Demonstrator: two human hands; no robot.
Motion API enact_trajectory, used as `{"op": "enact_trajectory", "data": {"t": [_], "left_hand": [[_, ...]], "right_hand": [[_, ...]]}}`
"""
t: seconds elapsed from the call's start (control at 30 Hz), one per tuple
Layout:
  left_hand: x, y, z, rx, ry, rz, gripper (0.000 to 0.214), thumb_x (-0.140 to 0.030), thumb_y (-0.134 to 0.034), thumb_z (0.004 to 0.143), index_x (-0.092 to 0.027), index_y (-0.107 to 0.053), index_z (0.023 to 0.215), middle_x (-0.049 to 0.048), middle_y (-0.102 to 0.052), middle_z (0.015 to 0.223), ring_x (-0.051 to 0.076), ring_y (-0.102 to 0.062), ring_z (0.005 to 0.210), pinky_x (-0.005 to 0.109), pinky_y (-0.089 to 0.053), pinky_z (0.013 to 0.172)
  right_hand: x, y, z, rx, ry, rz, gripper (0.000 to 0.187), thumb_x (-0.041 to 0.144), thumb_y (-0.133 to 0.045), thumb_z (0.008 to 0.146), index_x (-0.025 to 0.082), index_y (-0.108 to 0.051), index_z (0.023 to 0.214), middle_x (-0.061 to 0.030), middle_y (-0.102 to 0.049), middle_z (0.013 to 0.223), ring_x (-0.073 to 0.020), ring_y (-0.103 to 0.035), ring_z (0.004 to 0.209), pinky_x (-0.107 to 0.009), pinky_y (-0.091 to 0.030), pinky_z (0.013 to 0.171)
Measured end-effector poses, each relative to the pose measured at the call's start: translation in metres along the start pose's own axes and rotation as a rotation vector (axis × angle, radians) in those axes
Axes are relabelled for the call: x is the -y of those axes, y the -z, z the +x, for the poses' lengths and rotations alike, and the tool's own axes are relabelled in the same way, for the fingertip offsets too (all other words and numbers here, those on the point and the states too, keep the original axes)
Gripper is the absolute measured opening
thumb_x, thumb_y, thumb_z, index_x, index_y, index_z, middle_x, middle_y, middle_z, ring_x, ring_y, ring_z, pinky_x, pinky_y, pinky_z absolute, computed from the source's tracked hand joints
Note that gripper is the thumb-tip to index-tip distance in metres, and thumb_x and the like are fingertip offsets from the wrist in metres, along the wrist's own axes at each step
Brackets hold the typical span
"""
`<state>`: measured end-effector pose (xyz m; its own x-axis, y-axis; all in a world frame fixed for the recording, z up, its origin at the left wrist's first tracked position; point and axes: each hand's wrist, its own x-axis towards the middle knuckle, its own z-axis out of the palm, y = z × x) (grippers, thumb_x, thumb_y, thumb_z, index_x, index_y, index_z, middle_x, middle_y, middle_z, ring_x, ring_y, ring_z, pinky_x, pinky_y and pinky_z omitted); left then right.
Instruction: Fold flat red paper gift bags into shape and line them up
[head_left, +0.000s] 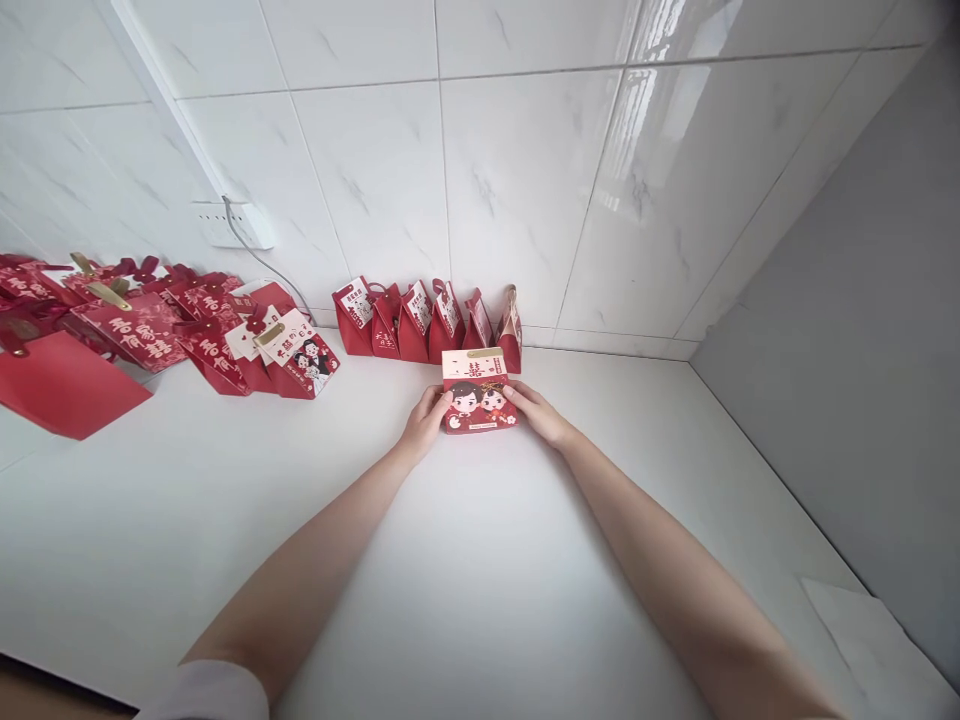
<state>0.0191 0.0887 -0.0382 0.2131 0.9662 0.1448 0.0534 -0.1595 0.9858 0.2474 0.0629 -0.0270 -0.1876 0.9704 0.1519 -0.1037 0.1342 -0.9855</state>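
Note:
A small red gift box [478, 391] with a cartoon couple on its front and a pale top band stands on the white counter [465, 560]. My left hand [424, 420] grips its left side with curled fingers. My right hand [538, 411] grips its right side the same way. Both arms reach forward across the counter. Just behind the box, a row of several upright red boxes [427, 322] lines the tiled wall.
A heap of flat and folded red boxes [172, 325] lies at the left, with a large red bag [60, 385] in front. A white socket with a cable [234, 226] is on the wall. A grey wall [862, 330] bounds the right side.

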Motion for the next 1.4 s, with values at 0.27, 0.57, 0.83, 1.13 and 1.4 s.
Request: {"op": "enact_trajectory", "data": {"t": [0.27, 0.57, 0.83, 1.13, 1.4], "left_hand": [[-0.004, 0.001, -0.002, 0.017, -0.035, 0.006, 0.047, -0.057, -0.054, 0.088, -0.020, -0.060, 0.115, 0.0064, -0.068, 0.119, 0.023, -0.063, 0.110, 0.032, -0.050, 0.094], [-0.007, -0.003, -0.006, 0.029, -0.057, 0.092, 0.062, -0.065, -0.042, 0.091, -0.021, -0.056, 0.133, 0.0058, -0.066, 0.129, 0.024, -0.061, 0.119, 0.033, -0.047, 0.103], [-0.009, -0.001, -0.008, 0.165, -0.121, 0.102, 0.063, -0.065, -0.047, 0.089, -0.020, -0.056, 0.133, 0.0082, -0.063, 0.131, 0.027, -0.057, 0.123, 0.035, -0.045, 0.105], [-0.012, 0.000, -0.016, 0.122, -0.232, 0.236, 0.063, -0.047, -0.077, 0.071, -0.020, -0.052, 0.122, 0.0104, -0.068, 0.112, 0.023, -0.065, 0.096, 0.032, -0.052, 0.081], [-0.013, -0.001, -0.013, 0.064, -0.162, 0.207, 0.031, -0.053, -0.053, 0.090, -0.022, -0.048, 0.095, -0.0031, -0.059, 0.064, 0.012, -0.055, 0.054, 0.025, -0.045, 0.056]], "right_hand": [[-0.015, -0.012, -0.025, 0.120, 0.138, -0.043, 0.104, 0.049, -0.078, 0.076, 0.028, -0.014, 0.155, -0.0119, -0.040, 0.153, -0.0273, -0.044, 0.137, -0.046, -0.038, 0.114], [-0.027, -0.012, -0.025, 0.010, 0.176, -0.254, 0.111, 0.037, -0.080, 0.074, 0.025, -0.007, 0.156, -0.0136, -0.056, 0.139, -0.0278, -0.059, 0.122, -0.044, -0.047, 0.105], [-0.026, -0.008, -0.020, -0.054, 0.180, -0.350, 0.093, 0.037, -0.078, 0.073, 0.022, -0.026, 0.148, -0.0123, -0.062, 0.131, -0.0277, -0.064, 0.113, -0.042, -0.051, 0.098], [-0.012, -0.011, -0.027, -0.057, 0.090, -0.271, 0.048, 0.062, -0.056, 0.089, 0.021, -0.055, 0.115, -0.0045, -0.071, 0.087, -0.0219, -0.069, 0.081, -0.038, -0.055, 0.085], [-0.020, -0.007, -0.021, -0.153, 0.019, -0.260, 0.056, 0.073, -0.036, 0.092, 0.023, -0.050, 0.070, -0.0014, -0.063, 0.065, -0.0182, -0.060, 0.062, -0.033, -0.052, 0.069]]}}
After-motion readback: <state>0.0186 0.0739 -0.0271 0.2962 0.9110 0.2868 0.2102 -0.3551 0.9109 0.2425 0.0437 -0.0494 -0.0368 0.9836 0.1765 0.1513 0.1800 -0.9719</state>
